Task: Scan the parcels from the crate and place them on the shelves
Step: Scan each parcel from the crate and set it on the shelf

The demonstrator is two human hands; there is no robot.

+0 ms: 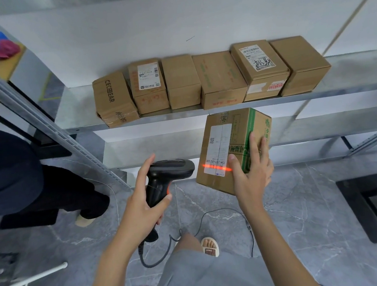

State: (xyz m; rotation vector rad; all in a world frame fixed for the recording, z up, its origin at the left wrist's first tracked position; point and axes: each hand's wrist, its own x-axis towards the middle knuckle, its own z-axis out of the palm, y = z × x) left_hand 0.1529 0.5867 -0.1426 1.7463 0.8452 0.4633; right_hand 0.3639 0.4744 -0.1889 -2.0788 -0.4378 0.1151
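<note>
Metal shelf (351, 89), upper level: six cardboard boxes (220, 79) lined along the front edge, bare stretches toward both ends. Below its front edge, held tilted in mid-air: the parcel (226, 148), right hand (252, 173) gripping its right side, fingers spread. Left hand (143, 206) wrapped round the scanner (167, 175), red beam (217, 167) across the label.
</note>
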